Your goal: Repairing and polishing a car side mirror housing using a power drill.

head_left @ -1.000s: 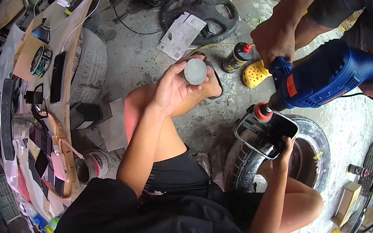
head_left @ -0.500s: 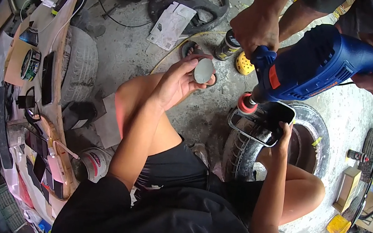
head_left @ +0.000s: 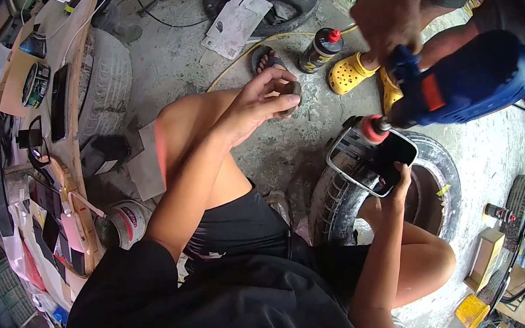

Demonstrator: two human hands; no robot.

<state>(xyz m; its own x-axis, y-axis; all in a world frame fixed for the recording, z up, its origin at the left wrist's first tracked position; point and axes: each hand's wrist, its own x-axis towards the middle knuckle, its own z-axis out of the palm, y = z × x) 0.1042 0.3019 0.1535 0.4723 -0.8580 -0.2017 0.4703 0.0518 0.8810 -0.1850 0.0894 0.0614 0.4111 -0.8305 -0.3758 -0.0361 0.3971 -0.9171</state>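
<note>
My left hand (head_left: 259, 104) is raised over my left knee, its fingers pinched round a small round grey disc (head_left: 292, 100), now nearly edge-on. With my right hand (head_left: 400, 185) I grip the right edge of a black, box-shaped plastic housing (head_left: 395, 157) with a shiny rim, held above a tire (head_left: 443, 189). A co-worker's two hands hold a blue power tool (head_left: 471, 89), blurred by motion. Its small round red pad (head_left: 373, 129) is over the far side of the housing; whether it touches, I cannot tell.
A black bottle with a red cap (head_left: 320, 51) stands ahead, beside the co-worker's yellow clogs (head_left: 350, 74). A wooden bench (head_left: 72, 130) with phones and clutter runs along the left, with a tire (head_left: 107, 85) beside it. A yellow cable (head_left: 236, 63) crosses the floor.
My left hand has turned the disc from face-on to nearly edge-on. The power tool has shifted right, its pad moving from the housing's left corner to its far side.
</note>
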